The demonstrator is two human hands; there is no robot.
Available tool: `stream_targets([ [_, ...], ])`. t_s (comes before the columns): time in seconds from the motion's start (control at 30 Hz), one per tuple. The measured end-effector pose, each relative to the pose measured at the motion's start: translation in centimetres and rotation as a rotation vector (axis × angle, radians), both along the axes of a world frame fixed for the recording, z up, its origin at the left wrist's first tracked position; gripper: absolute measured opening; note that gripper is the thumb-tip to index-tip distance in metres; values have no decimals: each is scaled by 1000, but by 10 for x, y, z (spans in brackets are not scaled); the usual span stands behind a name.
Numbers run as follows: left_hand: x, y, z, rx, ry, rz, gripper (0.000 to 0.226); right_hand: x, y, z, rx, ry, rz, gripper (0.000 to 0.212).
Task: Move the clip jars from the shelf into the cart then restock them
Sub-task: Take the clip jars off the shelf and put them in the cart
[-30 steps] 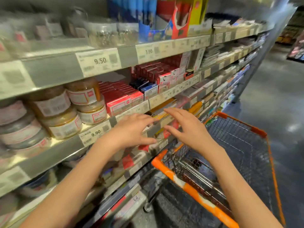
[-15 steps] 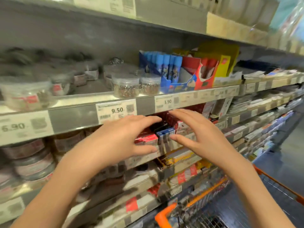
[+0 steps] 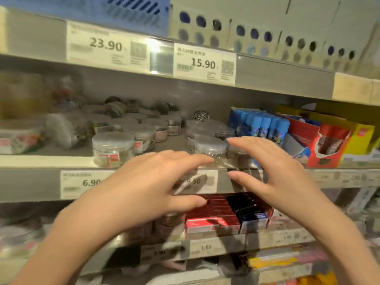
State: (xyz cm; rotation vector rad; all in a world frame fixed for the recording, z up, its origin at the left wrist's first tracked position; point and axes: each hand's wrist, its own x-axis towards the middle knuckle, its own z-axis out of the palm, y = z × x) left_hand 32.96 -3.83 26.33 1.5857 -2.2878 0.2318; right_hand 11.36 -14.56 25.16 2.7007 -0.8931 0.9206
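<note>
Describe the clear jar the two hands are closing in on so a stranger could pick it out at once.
Find the grey shelf edge with the 9.50 price tag. Just above that tag, at the shelf front, stands a clear round plastic jar with silvery clips, framed by the open left hand and right hand. Its right neighbour, a clear jar of dark clips, looks browner.

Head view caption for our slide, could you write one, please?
Both open hands, left hand and right hand, reach toward clear clip jars on a store shelf.
</note>
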Motion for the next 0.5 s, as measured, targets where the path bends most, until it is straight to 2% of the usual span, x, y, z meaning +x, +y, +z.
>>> stream_targets([
  [0.33, 44, 12, 9, -75, 83, 24, 63, 66, -8, 13, -26, 24, 115, 59],
  [0.5, 69, 15, 18, -81, 158, -15, 54, 95, -7, 28, 33, 69, 77, 73],
])
